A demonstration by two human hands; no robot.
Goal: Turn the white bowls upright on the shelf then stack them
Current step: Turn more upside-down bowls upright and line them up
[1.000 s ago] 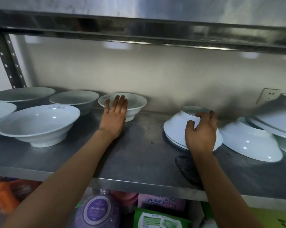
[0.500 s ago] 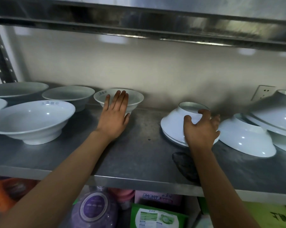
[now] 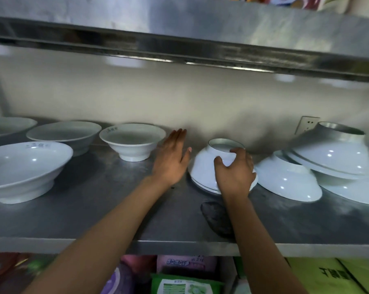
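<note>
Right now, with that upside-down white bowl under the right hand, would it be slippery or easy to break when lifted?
The upside-down bowl looks glazed and glossy, so probably slippery; the right hand curls around its raised foot ring, which likely helps. It seems rigid ceramic, so likely breakable if dropped on the steel shelf. Resting on its wide rim, it probably won't roll.

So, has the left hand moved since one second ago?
Yes. The left hand has left the small upright bowl it was touching and now lies open to that bowl's right, beside the upside-down bowl gripped by the right hand.
</note>
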